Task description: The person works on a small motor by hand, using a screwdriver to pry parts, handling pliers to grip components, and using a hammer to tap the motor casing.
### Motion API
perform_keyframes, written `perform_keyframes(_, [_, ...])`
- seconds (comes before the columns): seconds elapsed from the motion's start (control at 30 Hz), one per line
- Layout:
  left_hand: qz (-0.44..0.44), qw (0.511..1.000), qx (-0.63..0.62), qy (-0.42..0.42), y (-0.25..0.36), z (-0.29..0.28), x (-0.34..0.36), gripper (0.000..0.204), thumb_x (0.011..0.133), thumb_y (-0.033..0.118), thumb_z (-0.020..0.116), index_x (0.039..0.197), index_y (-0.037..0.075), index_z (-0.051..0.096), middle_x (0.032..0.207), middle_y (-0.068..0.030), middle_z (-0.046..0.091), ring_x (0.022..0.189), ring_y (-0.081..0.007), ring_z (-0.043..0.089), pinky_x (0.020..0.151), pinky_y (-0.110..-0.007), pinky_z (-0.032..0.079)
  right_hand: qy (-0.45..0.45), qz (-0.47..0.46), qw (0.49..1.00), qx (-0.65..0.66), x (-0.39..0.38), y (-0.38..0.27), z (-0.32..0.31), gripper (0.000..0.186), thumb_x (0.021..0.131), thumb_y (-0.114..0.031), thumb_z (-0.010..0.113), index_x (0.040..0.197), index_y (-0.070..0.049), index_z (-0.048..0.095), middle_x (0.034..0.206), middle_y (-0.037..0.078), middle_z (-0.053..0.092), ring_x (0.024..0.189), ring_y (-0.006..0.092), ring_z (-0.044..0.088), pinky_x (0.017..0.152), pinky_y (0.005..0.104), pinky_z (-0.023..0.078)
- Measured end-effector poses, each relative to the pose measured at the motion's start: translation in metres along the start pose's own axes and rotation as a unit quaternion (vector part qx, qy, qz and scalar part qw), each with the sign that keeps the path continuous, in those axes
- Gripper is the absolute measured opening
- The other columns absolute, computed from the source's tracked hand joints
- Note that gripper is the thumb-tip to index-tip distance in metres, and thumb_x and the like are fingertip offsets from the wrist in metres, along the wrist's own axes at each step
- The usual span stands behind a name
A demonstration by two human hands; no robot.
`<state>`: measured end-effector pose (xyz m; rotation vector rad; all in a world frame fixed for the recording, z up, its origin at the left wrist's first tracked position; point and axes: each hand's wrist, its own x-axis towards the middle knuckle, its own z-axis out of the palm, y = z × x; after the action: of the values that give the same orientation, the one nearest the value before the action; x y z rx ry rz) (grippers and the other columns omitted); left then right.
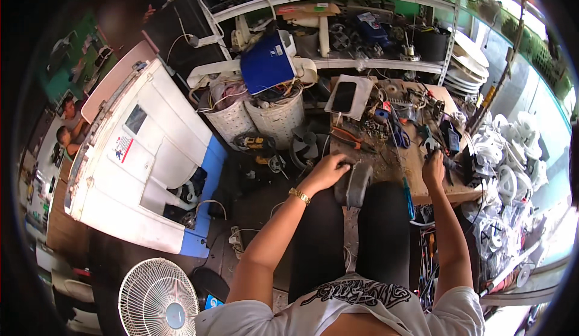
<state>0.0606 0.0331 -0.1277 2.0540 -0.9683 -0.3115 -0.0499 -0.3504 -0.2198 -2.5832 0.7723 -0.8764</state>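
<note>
My left hand (330,168), with a gold watch on the wrist, has its fingers curled beside a grey metal part (360,184) between my thighs at the bench's near edge; anything in those fingers is too small to make out. My right hand (433,167) grips pliers (429,140) over the right side of the wooden bench (410,170). A teal-handled tool (408,198) lies at the front edge. Orange-handled pliers (345,137), purple-handled scissors (400,132) and a phone (344,96) lie farther back among small hardware.
A white-and-blue appliance (108,173) stands left, a fan (157,297) below it. Buckets of parts (274,119) and a yellow-black drill (259,143) are left of the bench. White plastic parts (512,173) crowd the right. Shelves (380,65) run behind; other people (72,128) are at far left and back.
</note>
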Motion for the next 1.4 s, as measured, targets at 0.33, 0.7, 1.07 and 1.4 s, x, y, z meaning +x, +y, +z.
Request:
perform_keyframes(0.33, [0.041,0.995,-0.012,0.087,0.006,0.01,-0.008,0.025,0.089,0.018,0.07,0.104,0.0,0.063,0.094,-0.0182,0.067,0.086,-0.031,0.066,0.078,-0.038,0.049,-0.007,-0.057,0.985,-0.164,-0.029,-0.024,-0.026,0.056,0.086,-0.034,0.071,0.132,-0.008,0.052,0.126,0.016,0.053,0.117,0.0371,0.052,0.087,0.0517,0.046])
perform_keyframes(0.7, [-0.069,0.993,0.029,0.093,0.025,0.052,-0.016,0.079,0.086,0.043,0.072,0.132,-0.012,0.037,0.136,-0.0324,0.046,0.132,-0.0422,0.046,0.105,-0.043,0.041,-0.268,0.005,0.963,0.03,-0.117,-0.001,-0.034,0.051,0.089,-0.009,0.06,0.136,-0.002,0.043,0.097,0.024,0.067,0.093,0.0391,0.067,0.075,0.0473,0.052])
perform_keyframes(1.07, [-0.004,0.979,0.12,0.164,0.021,0.048,-0.016,0.088,0.074,0.055,0.079,0.123,-0.007,0.04,0.118,-0.0315,0.058,0.105,-0.0457,0.062,0.085,-0.047,0.054,-0.317,0.02,0.903,0.29,-0.144,0.008,-0.263,0.039,0.093,-0.015,0.062,0.128,0.002,0.059,0.091,0.001,0.062,0.069,0.0047,0.052,0.059,0.021,0.041])
perform_keyframes(1.4, [-0.076,0.978,0.124,0.148,0.047,0.045,-0.018,0.078,0.071,0.051,0.082,0.113,-0.002,0.041,0.113,-0.0266,0.058,0.105,-0.0442,0.06,0.085,-0.048,0.051,-0.388,0.098,0.882,0.249,-0.14,0.008,-0.301,0.033,0.093,-0.007,0.063,0.124,0.001,0.066,0.086,-0.001,0.066,0.073,0.0047,0.049,0.067,0.0212,0.044])
